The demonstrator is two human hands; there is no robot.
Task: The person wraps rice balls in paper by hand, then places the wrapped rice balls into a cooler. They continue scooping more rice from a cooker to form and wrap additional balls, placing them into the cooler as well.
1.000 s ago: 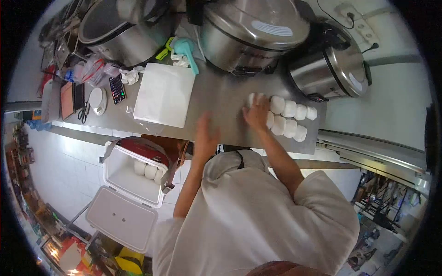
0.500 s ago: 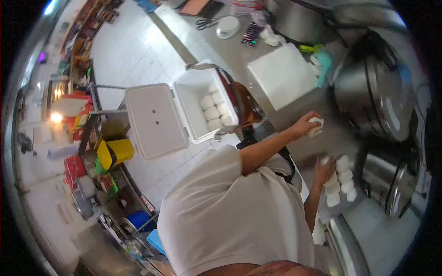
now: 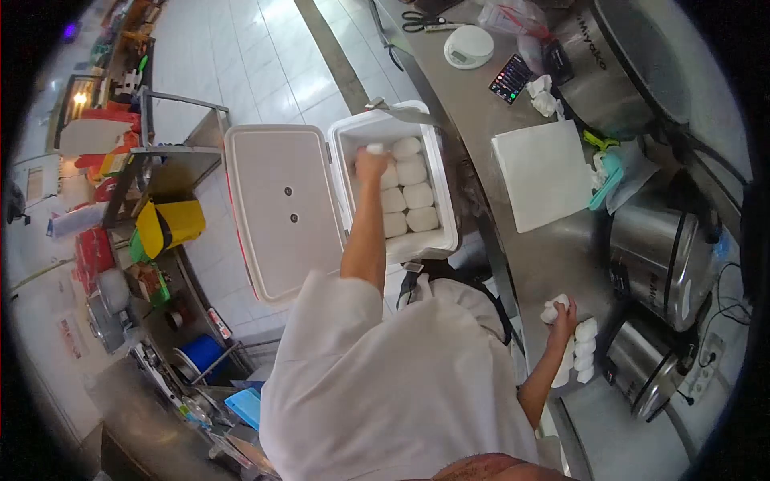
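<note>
My left hand (image 3: 370, 167) is down inside the white cooler box (image 3: 451, 216), fingers closed round a small white bundle (image 3: 375, 149). Rounded white bundles (image 3: 417, 195) lie in rows beneath and beside it. Over the counter, my right hand (image 3: 566, 319) grips another white bundle (image 3: 552, 310), partly covered by the fingers. Just by that hand, two rows of similar white bundles (image 3: 585, 350) rest on the steel counter, the nearer row partly hidden by my wrist. What the bundles contain cannot be made out.
The cooler's lid (image 3: 281, 208) hangs open to the left. On the counter (image 3: 553, 260) are a stack of white sheets (image 3: 541, 172), a kitchen scale (image 3: 469, 46), a phone (image 3: 512, 78) and scissors (image 3: 429, 22). Large steel cookers (image 3: 654, 256) line the right side. A metal shelf (image 3: 180, 152) stands left.
My left hand has moved from above the counter into the cooler with a white bundle. My right hand, earlier resting on the rows, now grips a bundle at their far end. The view has shifted.
</note>
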